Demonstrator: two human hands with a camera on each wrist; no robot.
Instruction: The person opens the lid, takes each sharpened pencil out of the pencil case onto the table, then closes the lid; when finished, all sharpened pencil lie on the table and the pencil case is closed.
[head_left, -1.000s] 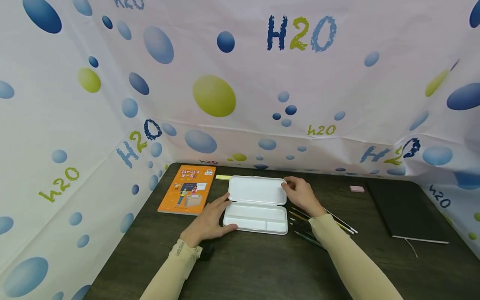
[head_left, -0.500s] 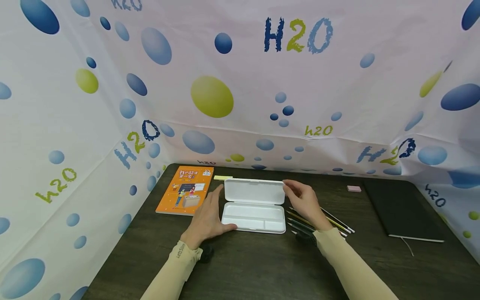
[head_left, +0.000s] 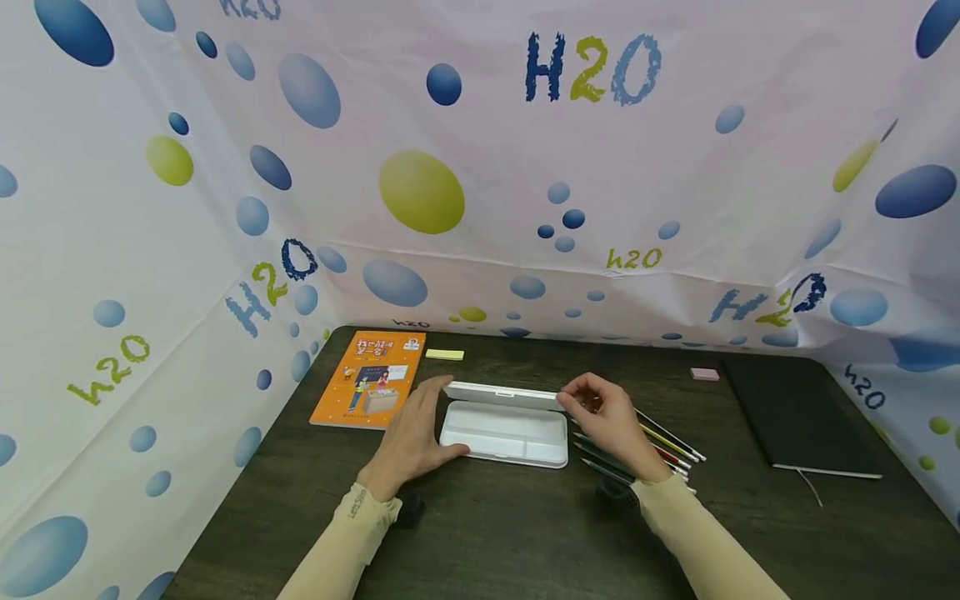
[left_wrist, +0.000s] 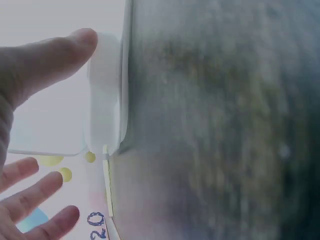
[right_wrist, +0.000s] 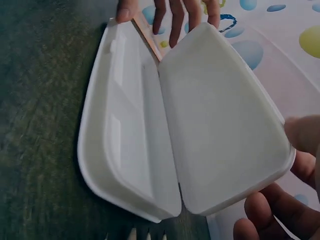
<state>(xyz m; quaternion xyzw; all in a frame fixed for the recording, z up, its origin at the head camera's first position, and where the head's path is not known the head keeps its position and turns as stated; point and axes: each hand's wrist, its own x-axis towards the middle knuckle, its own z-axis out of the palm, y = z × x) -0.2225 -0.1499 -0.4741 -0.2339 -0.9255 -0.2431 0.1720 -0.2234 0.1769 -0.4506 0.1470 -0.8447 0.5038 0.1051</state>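
A white plastic pencil case (head_left: 483,421) lies on the dark table, its compartments bare inside. Its hinged lid (right_wrist: 225,120) stands raised, roughly upright. With thumb and fingers my right hand (head_left: 609,423) pinches the lid's right corner; the right wrist view shows the thumb on the inner side and fingers outside. At the left end, my left hand (head_left: 408,437) rests its thumb on the front left corner of the base. Its other fingers (left_wrist: 45,190) are stretched out and spread beyond the case. Several pencils (head_left: 671,446) lie beside the case, partly hidden under the right hand.
An orange book (head_left: 367,379) lies at the left, with a yellow strip-like item (head_left: 445,355) behind the case. Farther right are a pink eraser (head_left: 704,374) and a black notebook (head_left: 802,417) with a ribbon. A printed white sheet (head_left: 480,108) backs the table.
The lid has swung up from lying back flat to roughly upright, drawn forward by my right hand. My left fingers have lifted and straightened, while its thumb stays at the case's front corner.
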